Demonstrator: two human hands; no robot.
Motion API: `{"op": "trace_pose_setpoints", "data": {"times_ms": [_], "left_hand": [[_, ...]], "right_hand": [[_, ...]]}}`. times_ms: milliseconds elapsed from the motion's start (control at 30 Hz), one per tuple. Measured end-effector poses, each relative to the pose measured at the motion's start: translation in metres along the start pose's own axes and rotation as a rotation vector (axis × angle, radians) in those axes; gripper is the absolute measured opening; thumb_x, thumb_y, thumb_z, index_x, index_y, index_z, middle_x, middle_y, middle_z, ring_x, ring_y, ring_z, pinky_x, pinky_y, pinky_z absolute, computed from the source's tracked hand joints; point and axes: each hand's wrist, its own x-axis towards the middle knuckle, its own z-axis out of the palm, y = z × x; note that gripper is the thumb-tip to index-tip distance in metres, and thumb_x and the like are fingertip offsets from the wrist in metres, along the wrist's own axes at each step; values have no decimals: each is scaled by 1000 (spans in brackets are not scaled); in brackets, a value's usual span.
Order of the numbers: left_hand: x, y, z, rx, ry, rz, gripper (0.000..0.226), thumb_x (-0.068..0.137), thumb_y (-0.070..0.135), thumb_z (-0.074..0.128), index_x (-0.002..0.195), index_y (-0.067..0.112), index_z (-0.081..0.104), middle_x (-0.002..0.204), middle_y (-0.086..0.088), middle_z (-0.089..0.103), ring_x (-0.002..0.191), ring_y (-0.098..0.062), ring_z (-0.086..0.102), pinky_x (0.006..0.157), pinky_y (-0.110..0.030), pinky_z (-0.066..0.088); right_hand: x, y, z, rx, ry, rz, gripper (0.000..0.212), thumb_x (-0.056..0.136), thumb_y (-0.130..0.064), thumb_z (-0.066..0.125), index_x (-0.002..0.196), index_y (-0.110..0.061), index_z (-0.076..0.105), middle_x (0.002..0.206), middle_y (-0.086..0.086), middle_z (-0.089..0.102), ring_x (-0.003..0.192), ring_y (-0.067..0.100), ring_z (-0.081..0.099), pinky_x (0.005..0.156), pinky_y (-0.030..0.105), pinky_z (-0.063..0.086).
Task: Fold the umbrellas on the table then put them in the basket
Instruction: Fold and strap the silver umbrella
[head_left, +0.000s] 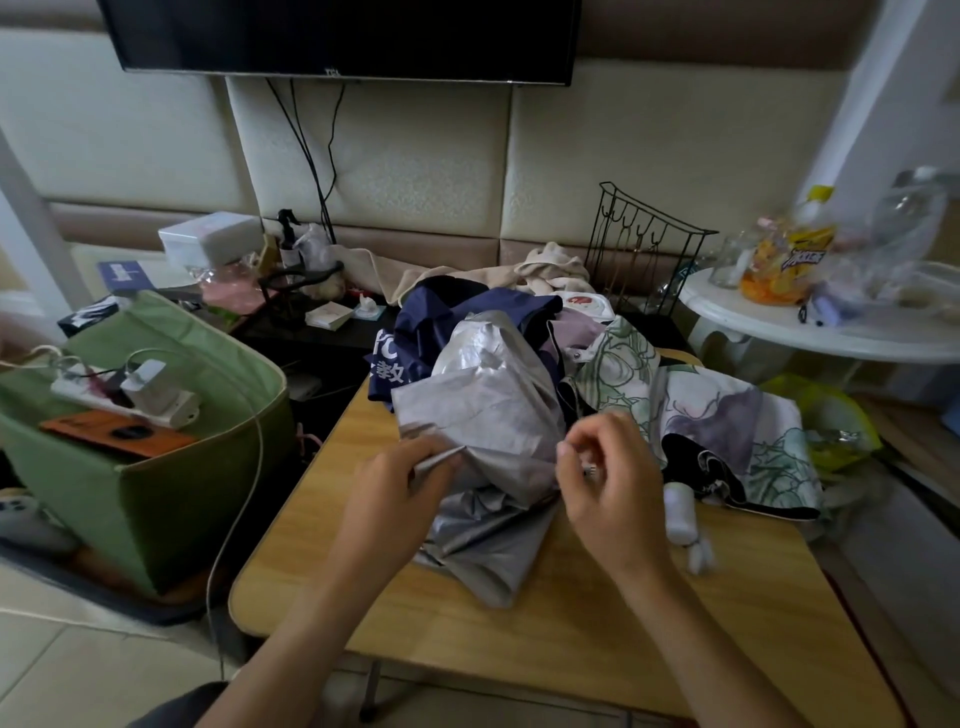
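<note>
Nearest the camera, two bare forearms reach over a wooden table (545, 623). The left hand (400, 486) pinches a thin metal rib (439, 458) at the edge of a silver umbrella (488, 415), fingers curled around it. The right hand (605, 467) has fingers curled, thumb and forefinger pinching a fold of the same silver cloth; a small metal tip shows just beside the thumb.

The silver umbrella lies crumpled and unfolded at the middle of the table, between the hands. Touching it on the right lies a floral umbrella (727, 421), spread loosely, its white handle (679, 512) resting on the table beside the right wrist. Behind the silver one lies a navy umbrella (441, 322) with white lettering, also unfolded.

Left of the table, on the floor, stands a green fabric basket (156, 483); a power strip (130, 392) and an orange item rest across its top.

Farther back: a black wire rack (644, 249), a white round side table (810, 332) with a bottle, and a wall-mounted television (343, 36).
</note>
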Motion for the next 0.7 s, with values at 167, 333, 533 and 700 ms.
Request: {"op": "trace_pose_setpoints", "data": {"times_ms": [167, 333, 533, 700], "left_hand": [[-2, -5, 5, -3, 131, -95, 7, 94, 28, 71, 93, 33, 66, 87, 14, 63, 78, -4, 58, 64, -11, 41], [-11, 4, 5, 171, 347, -242, 52, 91, 52, 67, 65, 19, 37, 57, 6, 38, 51, -10, 31, 49, -24, 22], [-24, 9, 19, 77, 71, -87, 31, 101, 30, 58, 71, 26, 60, 65, 10, 57, 58, -7, 55, 51, -15, 36], [-27, 5, 22, 39, 0, -98, 33, 92, 23, 65, 124, 29, 63, 119, 17, 56, 106, 4, 55, 86, -10, 44]], "right_hand": [[-15, -7, -3, 14, -220, 459, 47, 99, -50, 60, 67, -15, 61, 54, -7, 54, 52, 4, 51, 50, 19, 34], [-22, -2, 6, 227, -329, 517, 24, 91, -42, 76, 80, -22, 69, 76, -9, 68, 74, 7, 64, 65, 23, 45], [-16, -13, 4, 330, -202, 511, 28, 102, -29, 63, 76, -20, 61, 68, -7, 61, 66, 4, 56, 59, 18, 38], [-13, -24, 10, 436, -225, 597, 26, 103, -34, 61, 86, -14, 63, 74, -4, 63, 70, 7, 60, 61, 17, 42]]}}
